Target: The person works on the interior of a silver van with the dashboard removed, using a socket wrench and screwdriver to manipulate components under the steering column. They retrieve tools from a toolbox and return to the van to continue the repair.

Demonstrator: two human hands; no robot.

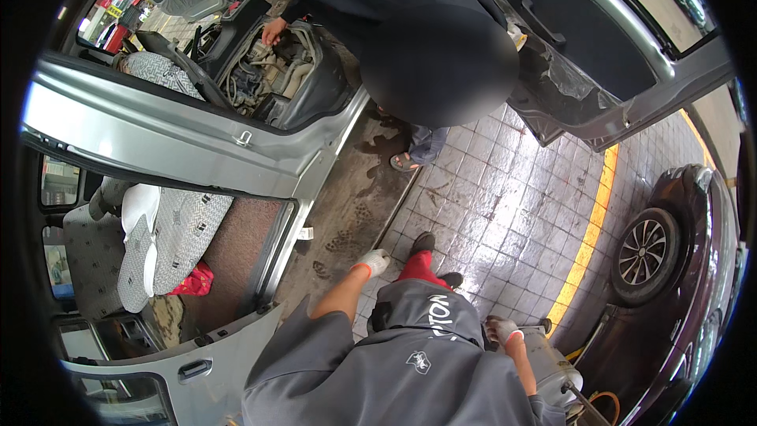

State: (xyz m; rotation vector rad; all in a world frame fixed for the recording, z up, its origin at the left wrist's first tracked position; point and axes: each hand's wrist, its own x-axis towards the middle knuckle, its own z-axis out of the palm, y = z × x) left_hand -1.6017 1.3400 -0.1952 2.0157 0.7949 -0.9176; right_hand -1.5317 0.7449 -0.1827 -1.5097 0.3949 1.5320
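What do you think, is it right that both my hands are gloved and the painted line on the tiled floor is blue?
Not entirely: the painted line is yellow, not blue, as the head view shows. Your left hand and right hand are gloved.

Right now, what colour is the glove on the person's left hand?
The glove on the left hand is off-white, orange at the cuff; head view.

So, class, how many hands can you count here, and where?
3: the wearer's gloved left hand, just below centre; the gloved right hand, lower and further right; a co-worker's bare hand, at the exposed engine, upper left. Others may be hidden.
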